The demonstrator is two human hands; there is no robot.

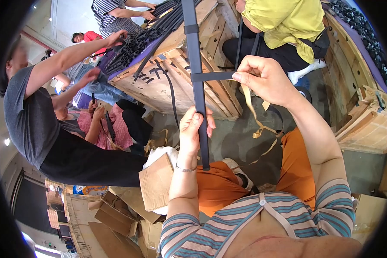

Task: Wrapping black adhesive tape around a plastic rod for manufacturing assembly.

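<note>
My left hand (191, 131) is wrapped round a long, flat black bar (196, 56), which stands nearly upright in front of me. The bar's lower end reaches down over my orange trousers, and its upper end runs out of view. Between thumb and fingertips, my right hand (264, 79) pinches a narrow black strip (217, 76). Pulled taut sideways, this strip meets the bar above my left hand and lies across its face. Another black band (191, 29) circles the bar higher up. A thin tan strip (250, 105) dangles below my right hand in loose curls.
A wooden crate (172, 92) piled with black bars (137, 47) stands ahead. A person in a yellow top (284, 26) sits beyond my right hand. Another wooden crate (348, 64) is at right. On the left, a person in grey (34, 116) reaches forward; cardboard (116, 215) lies below.
</note>
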